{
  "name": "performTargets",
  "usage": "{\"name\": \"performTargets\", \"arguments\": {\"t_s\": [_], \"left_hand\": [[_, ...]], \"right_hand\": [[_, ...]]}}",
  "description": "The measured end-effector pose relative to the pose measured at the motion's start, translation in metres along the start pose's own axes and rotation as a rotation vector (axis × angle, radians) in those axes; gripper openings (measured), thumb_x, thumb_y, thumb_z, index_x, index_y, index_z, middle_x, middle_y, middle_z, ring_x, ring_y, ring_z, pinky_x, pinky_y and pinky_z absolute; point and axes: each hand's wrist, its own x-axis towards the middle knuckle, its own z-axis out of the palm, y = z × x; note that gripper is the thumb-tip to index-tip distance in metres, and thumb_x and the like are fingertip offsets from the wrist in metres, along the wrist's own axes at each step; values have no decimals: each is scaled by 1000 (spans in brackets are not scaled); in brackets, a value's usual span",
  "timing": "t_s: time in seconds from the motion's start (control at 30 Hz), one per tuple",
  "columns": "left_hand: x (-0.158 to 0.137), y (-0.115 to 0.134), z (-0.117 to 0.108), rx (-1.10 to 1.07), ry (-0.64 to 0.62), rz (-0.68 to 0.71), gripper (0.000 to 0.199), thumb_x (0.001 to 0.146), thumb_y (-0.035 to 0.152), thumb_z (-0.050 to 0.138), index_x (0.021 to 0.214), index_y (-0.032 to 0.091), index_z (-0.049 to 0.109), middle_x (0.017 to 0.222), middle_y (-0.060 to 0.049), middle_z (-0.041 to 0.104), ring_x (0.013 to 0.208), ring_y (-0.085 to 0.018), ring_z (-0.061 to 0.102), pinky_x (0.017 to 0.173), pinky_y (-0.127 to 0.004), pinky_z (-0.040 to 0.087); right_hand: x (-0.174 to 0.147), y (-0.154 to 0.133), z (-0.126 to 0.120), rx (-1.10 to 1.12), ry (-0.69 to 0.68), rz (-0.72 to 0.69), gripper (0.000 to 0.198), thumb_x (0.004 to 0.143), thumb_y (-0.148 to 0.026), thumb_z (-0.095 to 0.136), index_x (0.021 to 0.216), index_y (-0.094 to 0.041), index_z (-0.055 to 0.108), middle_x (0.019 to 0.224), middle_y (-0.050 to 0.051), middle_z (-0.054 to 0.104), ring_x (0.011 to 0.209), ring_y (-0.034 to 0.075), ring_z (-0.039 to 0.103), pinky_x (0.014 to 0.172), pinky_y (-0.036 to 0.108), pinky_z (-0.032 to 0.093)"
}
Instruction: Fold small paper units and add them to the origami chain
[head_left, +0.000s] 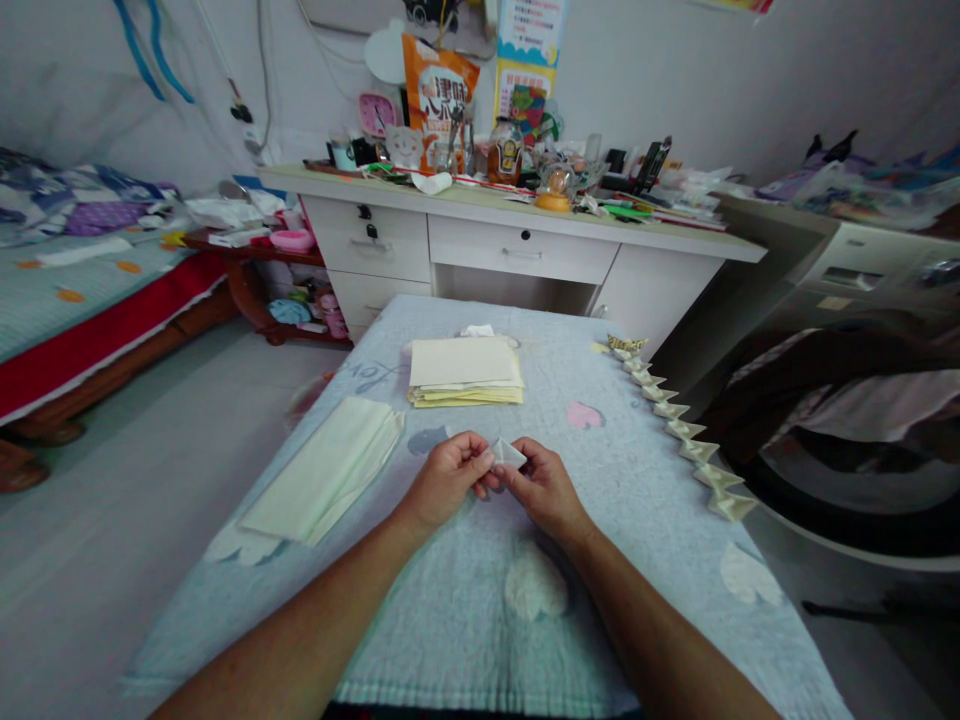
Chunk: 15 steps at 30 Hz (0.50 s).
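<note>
A small piece of folded white paper (509,453) is held up between my two hands over the middle of the cloth-covered table. My left hand (456,467) pinches its left end, thumb on top. On the other side my right hand (541,482) grips the right part between thumb and fingers. Beyond my hands lies a stack of cream and yellow paper sheets (465,364). To the left, a longer pile of pale folded paper (326,470) rests at a slant. A row of pointed folded paper pieces (686,430) runs along the right edge.
A patterned blue cloth (615,580) covers the table. Behind it stands a white desk (517,245) crowded with jars, a pink clock (377,114) and an orange snack bag (441,95). A washing machine (855,270) is close on the right, a bed (97,290) on the left.
</note>
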Motion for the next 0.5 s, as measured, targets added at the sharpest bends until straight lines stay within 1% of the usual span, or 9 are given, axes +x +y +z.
{"name": "performTargets", "arguments": {"t_s": [0.1, 0.17, 0.2, 0.27, 0.3, 0.37, 0.4, 0.43, 0.5], "left_hand": [[-1, 0, 0, 116, 16, 37, 20, 81, 34, 60, 82, 16, 55, 60, 2, 61, 49, -8, 52, 48, -19, 37], [-2, 0, 0, 226, 56, 87, 14, 79, 28, 61, 86, 16, 57, 59, 4, 57, 52, -9, 52, 51, -19, 38], [-3, 1, 0, 277, 75, 115, 15, 77, 25, 62, 90, 17, 59, 62, 5, 56, 54, -9, 52, 52, -19, 39], [-5, 3, 1, 364, 103, 184, 22, 75, 20, 63, 96, 18, 59, 73, 3, 59, 58, -9, 53, 54, -20, 40], [-5, 4, 1, 405, 108, 231, 22, 74, 18, 62, 96, 19, 60, 80, 1, 61, 61, -9, 54, 57, -21, 42], [-6, 6, 2, 482, 95, 327, 12, 75, 15, 60, 87, 18, 61, 90, -2, 62, 71, -11, 57, 66, -23, 45], [-5, 7, 2, 516, 81, 362, 7, 76, 14, 59, 81, 18, 61, 89, -2, 62, 76, -13, 58, 71, -25, 46], [-5, 6, 1, 540, 68, 385, 6, 77, 13, 57, 76, 18, 60, 87, -2, 63, 79, -14, 58, 74, -26, 46], [-3, 4, 0, 553, 55, 403, 8, 78, 12, 56, 74, 18, 59, 85, -2, 63, 82, -15, 59, 78, -27, 46]], "right_hand": [[0, -1, -1, -43, 42, -33, 18, 80, -33, 61, 72, -19, 53, 62, -3, 54, 56, 11, 49, 53, 21, 36], [0, -2, -3, -179, 85, -106, 13, 80, -27, 58, 70, -19, 54, 63, -3, 52, 59, 11, 48, 56, 22, 37], [0, -3, -4, -264, 100, -150, 9, 79, -23, 56, 70, -19, 55, 65, -2, 52, 62, 12, 49, 58, 22, 37], [0, -2, -6, -441, 113, -238, 7, 77, -16, 54, 72, -20, 56, 70, -1, 53, 69, 14, 50, 64, 24, 39], [0, -2, -6, -523, 109, -274, 8, 76, -13, 53, 73, -20, 56, 71, 0, 54, 72, 15, 51, 67, 25, 39], [1, 1, -7, -667, 89, -316, 11, 74, -10, 52, 74, -20, 55, 74, 2, 55, 78, 17, 50, 71, 27, 39], [1, 2, -8, -727, 78, -323, 12, 73, -9, 52, 75, -20, 55, 76, 2, 55, 80, 18, 50, 73, 28, 39], [1, 3, -8, -773, 69, -324, 12, 72, -9, 52, 76, -20, 55, 78, 3, 55, 81, 19, 49, 74, 29, 38], [1, 4, -9, -808, 69, -315, 17, 70, -8, 52, 81, -20, 55, 81, 3, 55, 83, 20, 48, 75, 30, 38]]}}
